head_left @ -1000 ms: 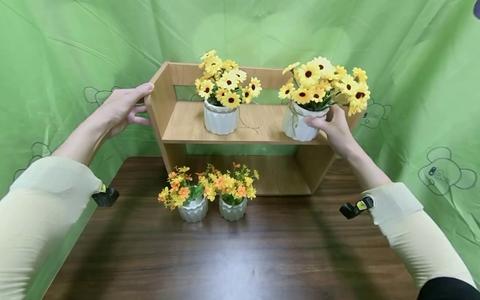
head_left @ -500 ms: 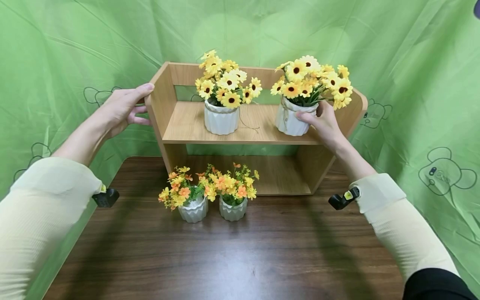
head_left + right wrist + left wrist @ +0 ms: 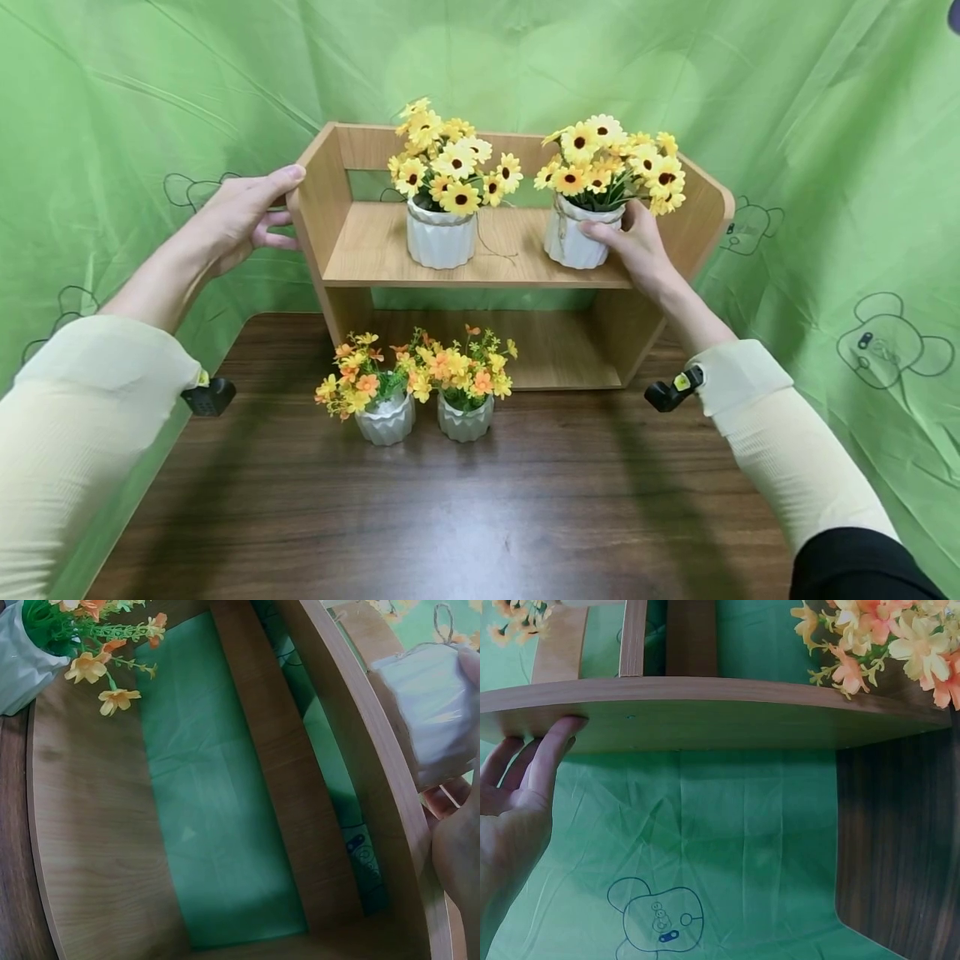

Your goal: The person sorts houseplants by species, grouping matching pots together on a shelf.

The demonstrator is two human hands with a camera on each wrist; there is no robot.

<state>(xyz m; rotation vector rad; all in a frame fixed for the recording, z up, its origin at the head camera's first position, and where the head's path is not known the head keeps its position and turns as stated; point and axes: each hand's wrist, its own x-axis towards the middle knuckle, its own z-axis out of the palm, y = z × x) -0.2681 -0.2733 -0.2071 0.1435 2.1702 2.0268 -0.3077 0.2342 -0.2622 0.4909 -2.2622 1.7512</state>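
While the left hand (image 3: 243, 218) touches the left side of the shelf (image 3: 513, 229) with extended fingers, the right hand (image 3: 643, 248) grips the right daisy pot (image 3: 567, 240) at the upper level's right. The left daisy pot (image 3: 441, 240) stands apart; two small pots (image 3: 466, 423) stand nearer, on the table (image 3: 450, 508).

Shelf unit (image 3: 562, 350) at back of table (image 3: 465, 500), cloth (image 3: 525, 67) behind. Left upper pot (image 3: 441, 239) on upper board (image 3: 517, 250), left of centre. Right upper pot (image 3: 566, 242) to its right, well apart; contact with board unclear. Right hand (image 3: 641, 246) at that pot's right side. Left hand (image 3: 247, 212) outside left side panel (image 3: 322, 200). On table before unit's left half: left front pot (image 3: 387, 421), right front pot (image 3: 467, 421) just beside.
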